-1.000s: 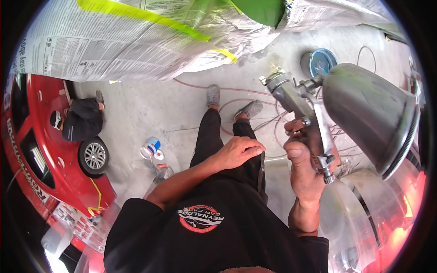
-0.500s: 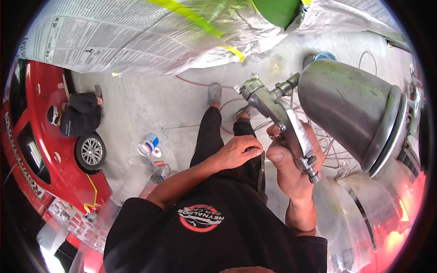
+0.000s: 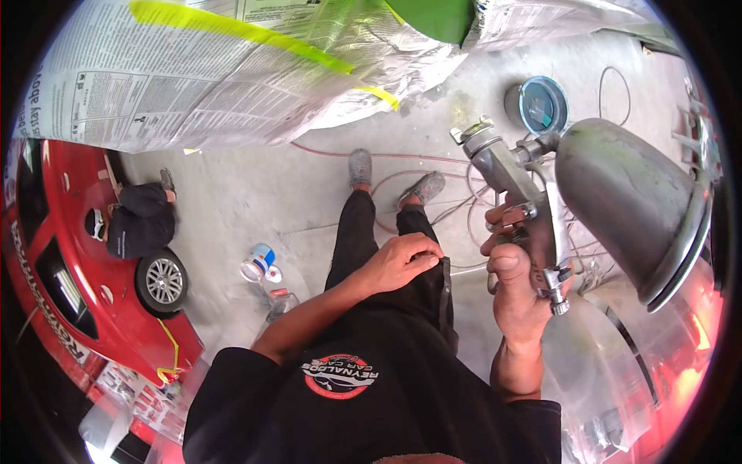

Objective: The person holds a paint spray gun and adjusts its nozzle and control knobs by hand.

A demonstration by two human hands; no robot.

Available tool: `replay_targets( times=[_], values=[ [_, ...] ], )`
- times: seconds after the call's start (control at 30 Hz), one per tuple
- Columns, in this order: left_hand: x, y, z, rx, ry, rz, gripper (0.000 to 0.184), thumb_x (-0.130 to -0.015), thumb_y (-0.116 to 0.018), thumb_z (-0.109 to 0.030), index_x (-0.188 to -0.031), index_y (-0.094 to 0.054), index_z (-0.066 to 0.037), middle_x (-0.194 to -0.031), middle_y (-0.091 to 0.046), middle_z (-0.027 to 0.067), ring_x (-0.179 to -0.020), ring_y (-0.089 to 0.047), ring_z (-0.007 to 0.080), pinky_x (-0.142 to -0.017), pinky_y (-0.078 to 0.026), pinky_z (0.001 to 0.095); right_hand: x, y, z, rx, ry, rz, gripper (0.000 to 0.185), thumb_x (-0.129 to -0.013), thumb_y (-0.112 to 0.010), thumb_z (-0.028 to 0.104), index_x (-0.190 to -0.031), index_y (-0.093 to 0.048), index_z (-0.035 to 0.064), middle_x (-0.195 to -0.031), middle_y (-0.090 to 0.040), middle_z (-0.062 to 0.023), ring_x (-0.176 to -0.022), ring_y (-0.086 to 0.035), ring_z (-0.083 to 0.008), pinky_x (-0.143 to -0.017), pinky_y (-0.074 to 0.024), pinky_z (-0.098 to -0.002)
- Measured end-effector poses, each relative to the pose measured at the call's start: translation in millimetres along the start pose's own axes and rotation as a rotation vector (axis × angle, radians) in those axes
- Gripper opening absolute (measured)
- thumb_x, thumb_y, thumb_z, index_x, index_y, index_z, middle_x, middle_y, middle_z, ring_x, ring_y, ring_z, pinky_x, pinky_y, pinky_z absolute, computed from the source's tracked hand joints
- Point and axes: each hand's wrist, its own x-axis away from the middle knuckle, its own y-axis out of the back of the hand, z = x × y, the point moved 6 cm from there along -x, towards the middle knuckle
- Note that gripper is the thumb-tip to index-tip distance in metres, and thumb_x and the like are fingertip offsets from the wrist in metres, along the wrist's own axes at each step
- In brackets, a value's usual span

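Right hand [image 3: 522,301] at right of frame, gripping metal spray gun [image 3: 552,232] with curled fingers; gun tilted, nozzle [image 3: 471,135] toward upper centre, large grey cup [image 3: 630,209] attached at far right

Left hand [image 3: 396,265] at centre of frame, over dark trousers [image 3: 354,240], fingers loosely curled; cannot tell whether it holds anything

Blue bucket [image 3: 539,104] on floor [image 3: 216,209] at upper right, near nozzle

Printed masking paper [image 3: 193,85] and yellow tape [image 3: 239,32] at upper left; below them, red car [image 3: 93,267] with second person [image 3: 143,232] crouched beside it
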Motion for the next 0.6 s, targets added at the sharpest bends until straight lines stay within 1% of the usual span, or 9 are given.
replay_targets(
  times=[0.07, 0.17, 0.2, 0.3, 0.43, 0.6],
  values=[
    [-0.7, -2.5, 2.6, 0.012, 0.052, 0.037, 0.016, -0.096, -0.067, -0.012, -0.109, -0.069, -0.003, -0.099, -0.069, 0.0105, -0.091, -0.068, 0.0253, -0.081, -0.053, 0.0359, -3.0, 6.2, 3.5, -0.010, -0.017, -0.003, 0.054, -0.082, -0.088, 0.033, -0.114, -0.065, -0.0046, -0.095, -0.068, -0.0047, -0.072, -0.054, -0.0079, -0.065, -0.0450, -0.0241],
    [-2.5, -6.2, 2.1, 0.008, 0.051, 0.042, 0.016, -0.097, -0.066, -0.012, -0.109, -0.069, -0.003, -0.099, -0.070, 0.0098, -0.092, -0.068, 0.0237, -0.082, -0.053, 0.0352, -6.1, 13.8, 6.7, -0.045, -0.077, -0.026, 0.056, -0.082, -0.088, 0.034, -0.115, -0.066, -0.0049, -0.099, -0.070, -0.0052, -0.073, -0.054, -0.0079, -0.066, -0.0449, -0.0242],
    [-2.9, -7.2, 2.0, -0.002, 0.054, 0.044, 0.016, -0.097, -0.066, -0.012, -0.109, -0.069, -0.003, -0.099, -0.070, 0.0097, -0.092, -0.068, 0.0235, -0.082, -0.053, 0.0352, -7.3, 15.7, 5.0, -0.032, -0.007, -0.029, 0.056, -0.083, -0.087, 0.033, -0.117, -0.065, -0.0057, -0.101, -0.070, -0.0058, -0.073, -0.054, -0.0079, -0.067, -0.0450, -0.0245],
    [-4.9, -9.3, 0.2, -0.021, 0.060, 0.051, 0.015, -0.096, -0.066, -0.011, -0.108, -0.070, -0.003, -0.099, -0.070, 0.0093, -0.092, -0.068, 0.0231, -0.082, -0.053, 0.0349, -12.2, 16.2, 11.6, -0.030, -0.013, -0.085, 0.056, -0.084, -0.086, 0.033, -0.118, -0.064, -0.0059, -0.102, -0.070, -0.0061, -0.074, -0.054, -0.0082, -0.068, -0.0449, -0.0243],
    [-5.1, -10.4, -1.8, -0.020, 0.067, 0.055, 0.015, -0.096, -0.066, -0.011, -0.108, -0.070, -0.003, -0.098, -0.070, 0.0091, -0.091, -0.068, 0.0227, -0.081, -0.053, 0.0347, -16.6, 18.0, 17.1, -0.032, -0.029, -0.081, 0.055, -0.084, -0.086, 0.033, -0.118, -0.064, -0.0058, -0.100, -0.070, -0.0056, -0.077, -0.054, -0.0086, -0.070, -0.0445, -0.0240],
    [-5.5, -12.1, -0.5, -0.024, 0.048, 0.049, 0.015, -0.096, -0.066, -0.011, -0.109, -0.069, -0.002, -0.098, -0.070, 0.0090, -0.091, -0.068, 0.0225, -0.080, -0.053, 0.0346, -17.0, 21.7, 16.0, -0.001, 0.013, -0.070, 0.052, -0.085, -0.086, 0.032, -0.114, -0.066, -0.0059, -0.099, -0.069, -0.0072, -0.077, -0.055, -0.0095, -0.070, -0.0451, -0.0251]
  ],
)
